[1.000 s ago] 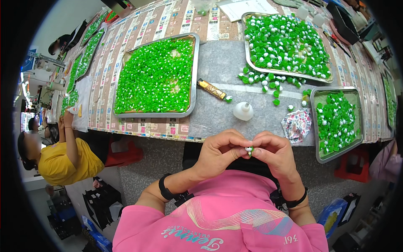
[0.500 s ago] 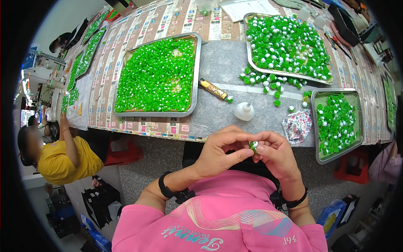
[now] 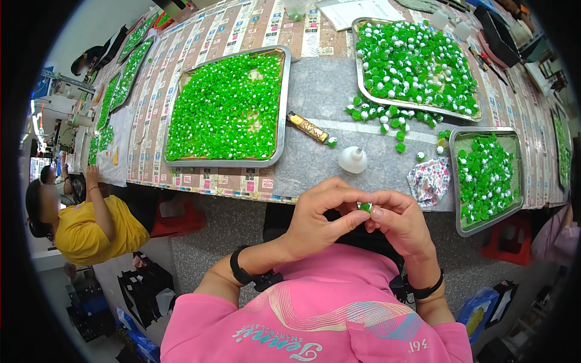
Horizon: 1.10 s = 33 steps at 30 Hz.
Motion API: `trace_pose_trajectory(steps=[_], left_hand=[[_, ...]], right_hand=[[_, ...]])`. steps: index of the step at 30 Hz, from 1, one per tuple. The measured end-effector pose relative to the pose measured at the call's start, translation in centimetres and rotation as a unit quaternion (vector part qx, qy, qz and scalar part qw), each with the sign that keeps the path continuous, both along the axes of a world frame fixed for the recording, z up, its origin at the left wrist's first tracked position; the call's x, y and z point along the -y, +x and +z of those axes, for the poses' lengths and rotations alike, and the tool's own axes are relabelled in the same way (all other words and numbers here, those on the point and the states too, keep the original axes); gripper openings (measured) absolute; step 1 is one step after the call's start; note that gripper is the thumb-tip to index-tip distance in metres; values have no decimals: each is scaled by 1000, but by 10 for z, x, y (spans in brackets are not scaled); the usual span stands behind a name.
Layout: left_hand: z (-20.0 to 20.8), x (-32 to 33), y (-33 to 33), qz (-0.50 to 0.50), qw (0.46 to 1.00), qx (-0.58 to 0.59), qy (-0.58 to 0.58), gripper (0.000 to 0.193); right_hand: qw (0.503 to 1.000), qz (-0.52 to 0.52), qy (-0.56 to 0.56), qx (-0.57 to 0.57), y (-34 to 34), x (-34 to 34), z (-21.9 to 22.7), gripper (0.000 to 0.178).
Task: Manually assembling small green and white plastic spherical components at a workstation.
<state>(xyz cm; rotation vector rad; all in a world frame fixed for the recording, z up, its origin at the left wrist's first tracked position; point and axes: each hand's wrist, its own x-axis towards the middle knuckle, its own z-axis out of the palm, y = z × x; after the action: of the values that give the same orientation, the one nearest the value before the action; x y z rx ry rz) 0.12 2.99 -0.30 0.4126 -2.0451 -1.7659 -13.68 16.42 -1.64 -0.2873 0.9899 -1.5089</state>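
Note:
Just in front of the table edge, my left hand (image 3: 324, 213) and my right hand (image 3: 399, 222) meet, fingertips closed on a small green piece (image 3: 365, 207) with some white on it. Thumbs and forefingers of both hands pinch it, covering most of its surface. Beyond them on the grey mat stands a white squeeze bottle (image 3: 352, 160) with a thin nozzle. A floral cloth (image 3: 428, 181) lies to the right of it. Loose green and white ball-like pieces (image 3: 399, 147) are scattered farther back, below a heaped metal tray (image 3: 361, 91).
A large metal tray (image 3: 284, 109) of green pieces lies at left; a smaller tray (image 3: 454, 181) overhangs the table edge at right. A gold and black tube (image 3: 310, 128) rests between. At far left, a person in a yellow shirt (image 3: 100, 230) works at the table.
The green piece has turned between my fingertips, so less of its white part shows. Both hands stay in nearly the same place.

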Motion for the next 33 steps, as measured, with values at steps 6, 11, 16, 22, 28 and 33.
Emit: trace_pose_trajectory(steps=[6, 11, 16, 22, 28, 33], left_hand=[[0, -2, -1, 1, 1000, 7, 22, 25], [-2, 2, -1, -16, 1000, 1, -10, 27], [9, 12, 5, 42, 999, 7, 11, 28], [12, 80, 34, 243, 940, 34, -239, 22], [4, 138, 55, 307, 835, 122, -440, 17], [-6, 153, 39, 271, 817, 157, -484, 18]], right_hand=[[999, 13, 2, 34, -2, -3, 0, 26], [1000, 12, 7, -11, -1, -2, 3, 27], [917, -214, 88, -325, -23, -18, 11, 25], [563, -391, 266, -678, -107, -81, -4, 25], [494, -369, 315, -721, -131, -106, -8, 25], [491, -368, 251, -749, -111, -83, -3, 23]])
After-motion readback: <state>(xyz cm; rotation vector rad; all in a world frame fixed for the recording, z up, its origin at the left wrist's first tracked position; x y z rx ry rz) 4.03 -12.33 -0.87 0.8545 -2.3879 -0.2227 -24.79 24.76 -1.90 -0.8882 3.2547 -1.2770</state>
